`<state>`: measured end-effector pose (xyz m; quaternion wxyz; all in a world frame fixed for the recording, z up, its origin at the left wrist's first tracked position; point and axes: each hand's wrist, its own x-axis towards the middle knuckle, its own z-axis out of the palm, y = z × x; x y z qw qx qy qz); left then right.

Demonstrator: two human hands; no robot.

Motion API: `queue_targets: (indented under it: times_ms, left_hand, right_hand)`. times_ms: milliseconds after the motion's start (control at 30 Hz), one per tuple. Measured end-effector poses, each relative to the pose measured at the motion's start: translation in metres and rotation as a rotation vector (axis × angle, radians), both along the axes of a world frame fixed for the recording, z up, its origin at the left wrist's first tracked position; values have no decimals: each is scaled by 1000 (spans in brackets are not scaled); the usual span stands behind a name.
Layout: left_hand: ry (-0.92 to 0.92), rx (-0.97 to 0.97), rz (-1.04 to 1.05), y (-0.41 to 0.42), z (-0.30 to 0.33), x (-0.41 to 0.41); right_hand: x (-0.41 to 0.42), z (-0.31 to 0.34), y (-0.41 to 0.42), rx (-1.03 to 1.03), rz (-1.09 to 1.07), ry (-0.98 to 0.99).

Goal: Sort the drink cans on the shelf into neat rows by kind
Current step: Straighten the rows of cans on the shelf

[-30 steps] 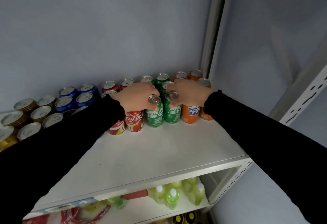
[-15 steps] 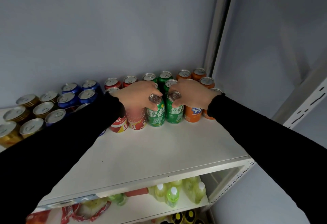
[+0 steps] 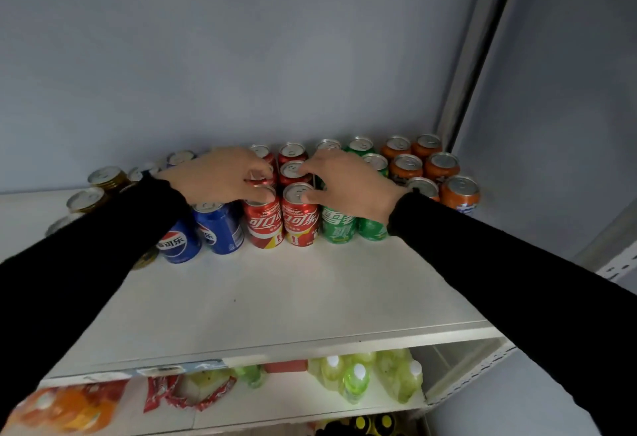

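While atop red cans (image 3: 281, 218), both hands' (image 3: 220, 175) grip loose.

Glossy metal cans (image 3: 299, 218), matt shelf (image 3: 275, 297)

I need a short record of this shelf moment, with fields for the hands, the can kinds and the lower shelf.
left hand: fingers on front red cola can
right hand: thumb on second front red cola can
can order, left to right: gold, blue Pepsi, red, green, orange
lower shelf: green bottles, snack packets
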<state>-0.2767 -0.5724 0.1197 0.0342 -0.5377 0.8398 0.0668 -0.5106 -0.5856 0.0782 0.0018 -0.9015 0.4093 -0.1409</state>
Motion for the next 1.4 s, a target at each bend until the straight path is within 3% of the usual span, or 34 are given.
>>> queue_targets:
  times_ms: [133, 633, 733, 833, 1067, 1233, 1400]
  left_hand:
    - [53, -25, -18, 8, -19, 8]
    - [85, 20, -127, 2, -20, 22]
    - [184, 18, -77, -5, -13, 30]
    - [215, -118, 17, -24, -6, 41]
    - [-11, -59, 26, -51, -12, 28]
    - [-62, -101, 25, -60, -24, 21]
    - [-53, -114, 84, -69, -31, 25]
  right_hand:
    - [22, -21, -4, 13, -25, 72]
    - [23, -15, -6, 264, 20, -22]
    - [18, -3, -14, 422, -34, -236]
    - [16, 10, -34, 300, -153, -384]
    - [43, 6, -66, 122, -150, 68]
    - [47, 2, -73, 112, -53, 107]
    - [46, -5, -78, 72, -99, 81]
